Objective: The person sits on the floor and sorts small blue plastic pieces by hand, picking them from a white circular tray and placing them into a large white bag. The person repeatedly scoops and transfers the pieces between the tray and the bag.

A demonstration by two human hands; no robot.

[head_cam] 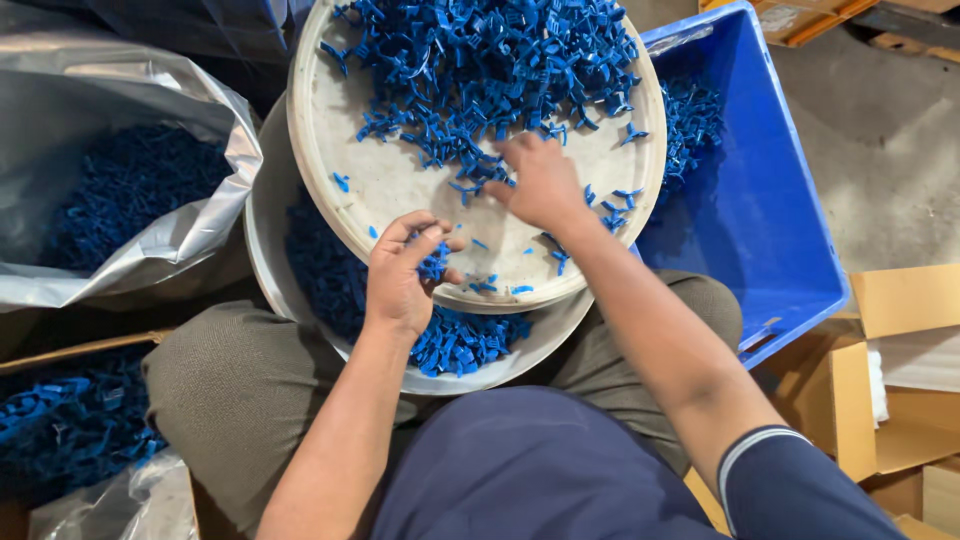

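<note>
Small blue parts (480,60): moulded plastic, slightly glossy. Round tray (400,190): off-white plastic, matt, scuffed and stained. Bucket beneath (270,250): pale plastic, dull. Blue crate (760,210): smooth plastic, soft sheen. Bag at left (150,110): silvery film, crinkled, shiny. Boxes at right (900,300): brown cardboard, matt. Trousers (230,390): olive woven cloth, matt. Floor (890,130): rough grey concrete.

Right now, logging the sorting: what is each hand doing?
Left hand: closed on a few blue plastic pieces.
Right hand: open, fingers spread on pieces in the white tray.
</note>
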